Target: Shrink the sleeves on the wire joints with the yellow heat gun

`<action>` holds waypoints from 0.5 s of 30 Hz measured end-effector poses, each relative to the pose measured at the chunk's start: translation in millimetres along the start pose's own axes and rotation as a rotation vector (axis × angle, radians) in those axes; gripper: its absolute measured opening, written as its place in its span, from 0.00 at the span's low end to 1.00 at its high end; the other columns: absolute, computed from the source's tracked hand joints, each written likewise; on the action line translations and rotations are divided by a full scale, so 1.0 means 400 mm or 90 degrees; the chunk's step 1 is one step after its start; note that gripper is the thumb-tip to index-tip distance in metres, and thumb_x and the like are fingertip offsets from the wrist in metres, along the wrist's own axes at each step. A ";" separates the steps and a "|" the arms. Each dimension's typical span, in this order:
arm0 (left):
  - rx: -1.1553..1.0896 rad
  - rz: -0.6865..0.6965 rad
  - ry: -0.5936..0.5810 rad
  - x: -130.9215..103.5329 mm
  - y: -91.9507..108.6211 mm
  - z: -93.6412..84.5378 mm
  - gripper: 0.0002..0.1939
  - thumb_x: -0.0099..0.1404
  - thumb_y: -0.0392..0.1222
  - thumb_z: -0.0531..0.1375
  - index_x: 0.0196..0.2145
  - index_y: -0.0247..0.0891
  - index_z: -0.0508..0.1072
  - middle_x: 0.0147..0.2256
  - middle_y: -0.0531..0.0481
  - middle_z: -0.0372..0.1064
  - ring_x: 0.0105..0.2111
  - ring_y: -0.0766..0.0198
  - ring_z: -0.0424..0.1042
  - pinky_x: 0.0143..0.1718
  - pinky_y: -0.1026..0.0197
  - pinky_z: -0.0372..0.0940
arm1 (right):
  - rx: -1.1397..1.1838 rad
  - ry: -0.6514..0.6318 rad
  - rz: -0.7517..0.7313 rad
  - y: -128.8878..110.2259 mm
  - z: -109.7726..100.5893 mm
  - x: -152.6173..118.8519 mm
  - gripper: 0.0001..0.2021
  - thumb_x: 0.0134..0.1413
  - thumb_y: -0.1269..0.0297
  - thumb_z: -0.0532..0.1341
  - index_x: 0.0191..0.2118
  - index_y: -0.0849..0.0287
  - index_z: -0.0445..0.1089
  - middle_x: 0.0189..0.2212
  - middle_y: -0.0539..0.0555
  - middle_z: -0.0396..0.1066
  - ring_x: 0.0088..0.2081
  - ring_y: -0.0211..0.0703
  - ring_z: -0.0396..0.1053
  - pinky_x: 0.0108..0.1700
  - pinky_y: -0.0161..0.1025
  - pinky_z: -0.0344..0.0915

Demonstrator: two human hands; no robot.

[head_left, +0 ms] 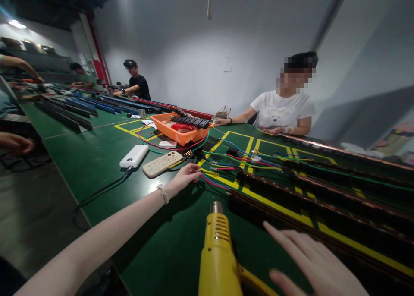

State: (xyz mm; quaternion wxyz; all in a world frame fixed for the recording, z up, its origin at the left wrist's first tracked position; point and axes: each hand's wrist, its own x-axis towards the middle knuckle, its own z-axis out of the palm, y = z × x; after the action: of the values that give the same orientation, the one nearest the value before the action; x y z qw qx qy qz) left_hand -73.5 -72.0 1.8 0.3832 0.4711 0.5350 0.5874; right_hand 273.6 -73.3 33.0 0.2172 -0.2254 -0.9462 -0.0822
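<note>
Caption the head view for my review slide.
Left hand holding coloured wires at a green table, open right hand beside a yellow heat gun.

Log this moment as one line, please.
left hand: pinching coloured wires | right hand: open, beside yellow heat gun | orange basket: on green table

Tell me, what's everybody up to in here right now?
The person's left hand is pinching coloured wires over the green table. Their right hand is open beside a yellow heat gun, not gripping it; the nozzle faces toward the wires. A white device with a black cable lies near a beige one. Across the table, a co-worker in a white shirt has one arm stretched toward an orange basket.
</note>
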 end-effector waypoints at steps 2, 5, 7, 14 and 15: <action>-0.006 -0.020 0.033 -0.015 0.006 0.013 0.20 0.54 0.41 0.61 0.44 0.32 0.62 0.33 0.49 0.66 0.30 0.69 0.66 0.31 0.66 0.61 | -0.014 0.019 0.079 0.056 -0.007 0.041 0.24 0.53 0.51 0.53 0.55 0.53 0.61 0.43 0.56 0.70 0.42 0.51 0.68 0.41 0.46 0.67; 0.002 -0.054 0.091 -0.054 0.015 0.028 0.25 0.56 0.42 0.59 0.49 0.33 0.58 0.35 0.48 0.66 0.29 0.69 0.67 0.33 0.64 0.62 | 0.059 -0.055 0.151 0.122 0.005 0.115 0.25 0.55 0.53 0.50 0.57 0.54 0.57 0.39 0.55 0.70 0.38 0.48 0.69 0.38 0.43 0.66; 0.014 -0.087 0.091 -0.095 0.026 0.035 0.25 0.58 0.44 0.57 0.51 0.35 0.56 0.39 0.46 0.66 0.31 0.67 0.67 0.36 0.62 0.62 | 0.146 -0.123 0.201 0.161 0.018 0.184 0.27 0.56 0.57 0.49 0.61 0.51 0.47 0.32 0.51 0.71 0.30 0.43 0.69 0.33 0.39 0.65; 0.166 -0.142 -0.009 -0.294 0.081 0.103 0.20 0.61 0.49 0.53 0.50 0.42 0.63 0.49 0.48 0.64 0.45 0.60 0.65 0.50 0.57 0.59 | 0.339 -0.207 0.217 0.275 0.053 0.514 0.36 0.49 0.74 0.51 0.64 0.61 0.36 0.22 0.49 0.69 0.19 0.35 0.61 0.24 0.31 0.57; 0.196 -0.148 0.002 -0.320 0.086 0.115 0.20 0.61 0.50 0.53 0.50 0.44 0.64 0.49 0.49 0.64 0.46 0.59 0.64 0.51 0.57 0.58 | 0.336 -0.206 0.225 0.285 0.060 0.549 0.38 0.46 0.76 0.51 0.64 0.62 0.37 0.22 0.50 0.69 0.19 0.35 0.61 0.23 0.31 0.56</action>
State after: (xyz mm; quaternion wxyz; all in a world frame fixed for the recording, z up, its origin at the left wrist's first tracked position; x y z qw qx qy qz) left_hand 6.2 -186.5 16.7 0.3711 0.4583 0.6701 0.4508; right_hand 140.9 119.4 116.5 0.1259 -0.3319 -0.9034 0.2405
